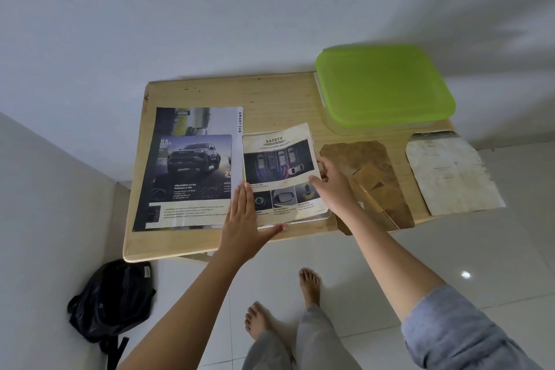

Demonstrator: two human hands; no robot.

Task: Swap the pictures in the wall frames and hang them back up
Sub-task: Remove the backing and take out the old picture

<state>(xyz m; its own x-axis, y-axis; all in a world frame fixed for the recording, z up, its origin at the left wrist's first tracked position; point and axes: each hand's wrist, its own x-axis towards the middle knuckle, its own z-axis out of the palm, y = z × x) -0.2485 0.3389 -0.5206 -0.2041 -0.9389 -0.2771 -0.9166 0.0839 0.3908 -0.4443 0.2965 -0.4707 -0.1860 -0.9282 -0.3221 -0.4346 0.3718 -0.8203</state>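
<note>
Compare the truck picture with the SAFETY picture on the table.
The truck picture is dark blue-grey with one pickup; the SAFETY picture is cream with several small photos. The truck picture lies untouched on a larger brochure sheet; the SAFETY picture has the left hand flat at its lower left corner and the right hand holding its right edge. Both lie face up on the wooden table.

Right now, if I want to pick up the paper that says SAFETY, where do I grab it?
Pinch its right edge, coming from the right. The SAFETY page lies flat on the table, so only an edge gives you a hold. Its left edge sits right beside the truck poster, and the left hand presses flat there. The right edge is free, and the right hand pinches it there.
</note>
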